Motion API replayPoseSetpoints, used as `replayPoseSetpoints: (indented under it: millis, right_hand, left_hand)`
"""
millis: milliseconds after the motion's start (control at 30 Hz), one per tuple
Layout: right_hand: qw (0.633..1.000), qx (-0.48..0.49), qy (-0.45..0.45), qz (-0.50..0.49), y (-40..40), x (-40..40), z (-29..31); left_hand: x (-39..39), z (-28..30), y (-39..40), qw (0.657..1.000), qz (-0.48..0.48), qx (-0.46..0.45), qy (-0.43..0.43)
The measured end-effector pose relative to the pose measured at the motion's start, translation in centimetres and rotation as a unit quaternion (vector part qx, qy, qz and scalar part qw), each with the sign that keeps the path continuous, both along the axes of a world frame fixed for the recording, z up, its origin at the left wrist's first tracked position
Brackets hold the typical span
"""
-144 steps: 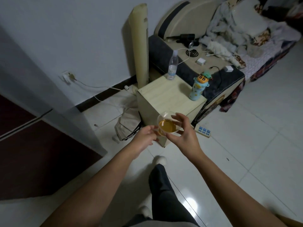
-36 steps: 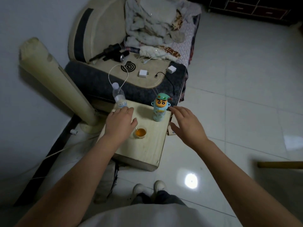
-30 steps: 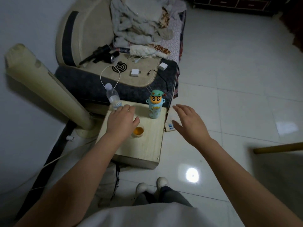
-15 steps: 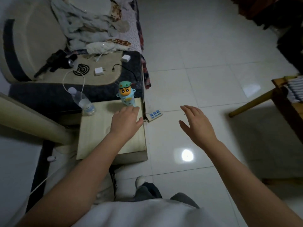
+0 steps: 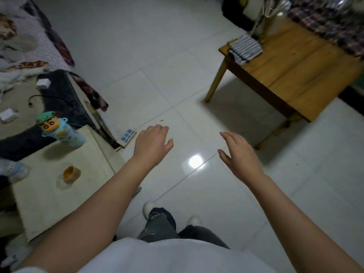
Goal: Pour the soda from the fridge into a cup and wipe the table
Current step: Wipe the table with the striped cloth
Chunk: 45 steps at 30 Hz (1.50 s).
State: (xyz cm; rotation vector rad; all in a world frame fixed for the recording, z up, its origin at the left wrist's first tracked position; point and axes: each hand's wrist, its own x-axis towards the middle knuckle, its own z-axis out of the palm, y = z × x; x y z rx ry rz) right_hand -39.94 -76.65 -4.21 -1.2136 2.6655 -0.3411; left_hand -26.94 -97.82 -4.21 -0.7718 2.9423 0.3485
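A clear plastic cup [image 5: 68, 175] with amber soda stands on the pale wooden side table [image 5: 49, 203] at the left. My left hand [image 5: 152, 143] hovers over the floor to the right of that table, fingers relaxed, holding nothing. My right hand [image 5: 237, 154] hangs further right, fingers straight, also holding nothing. A striped cloth [image 5: 245, 48] lies folded on the near corner of the brown wooden table [image 5: 295, 71] at the upper right.
A cartoon-figure bottle [image 5: 59, 130] stands at the side table's far edge, a clear water bottle [image 5: 13, 170] at its left edge. A power strip [image 5: 128, 135] lies on the tiled floor beside the sofa [image 5: 49, 89]. My feet [image 5: 149, 209] are below.
The view has swung right from the side table toward the brown table. My left hand has come off the cup, which now stands alone; both hands have moved right over the floor.
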Motion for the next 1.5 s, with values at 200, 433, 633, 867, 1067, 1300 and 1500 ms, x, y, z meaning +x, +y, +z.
replayPoseSetpoints:
  millis: [200, 433, 633, 867, 1067, 1300, 1500]
  right_hand:
    - [0.992, 0.035, 0.001, -0.117, 8.6, -0.2, -0.3]
    - [0.971, 0.061, 0.003, -0.233, 15.0, 1.2, 0.2]
    - [0.945, 0.056, 0.012, -0.323, 17.9, 1.4, 0.8]
    - [0.910, 0.040, 0.027, -0.412, 19.8, 2.0, 0.4]
    - [0.882, 0.037, 0.012, -0.470, 22.5, 1.0, 0.2]
    - [0.868, 0.028, -0.006, -0.496, 27.4, -4.1, -0.8]
    - [0.872, 0.013, -0.020, -0.488, 35.2, -11.6, -1.2]
  left_hand:
    - [-5.4, -0.7, 6.1, 0.992, -0.127, -0.009, -0.016]
    - [-11.2, -0.6, 11.8, 0.959, -0.283, -0.015, -0.006]
    - [-15.6, 0.0, 14.5, 0.923, -0.383, -0.015, 0.017]
    - [-19.7, -0.3, 17.1, 0.880, -0.475, -0.018, 0.018]
    - [-23.3, -0.5, 19.5, 0.862, -0.506, -0.027, 0.022]
    - [-29.4, -1.1, 24.9, 0.852, -0.522, -0.035, 0.012]
    - [-36.5, -1.1, 33.3, 0.862, -0.505, -0.027, 0.011]
